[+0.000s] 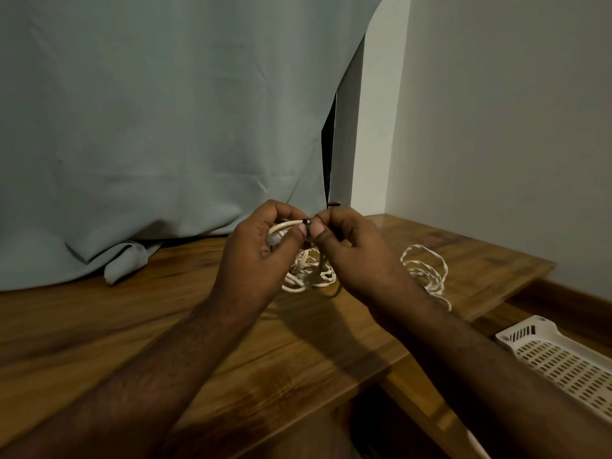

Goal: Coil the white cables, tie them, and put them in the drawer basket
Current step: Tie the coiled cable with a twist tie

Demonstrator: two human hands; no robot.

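Note:
My left hand [265, 240] grips a coiled white cable [281, 226], raised above the wooden table [165, 319]. My right hand [344, 246] pinches a thin dark tie [332, 205] at the coil's top, thumb tips of both hands almost touching. One end of the tie sticks up above my right fingers. Loose white cable loops [309, 273] hang below the hands onto the table. A second twisted white cable [425, 266] lies on the table to the right, partly hidden by my right forearm. The white perforated drawer basket [559, 356] sits low at the right.
A pale green curtain [165, 127] hangs behind the table, its hem bunched on the tabletop at the left. A white wall [496, 111] stands at the right. The table's right edge drops to a lower wooden ledge [516, 309] beside the basket.

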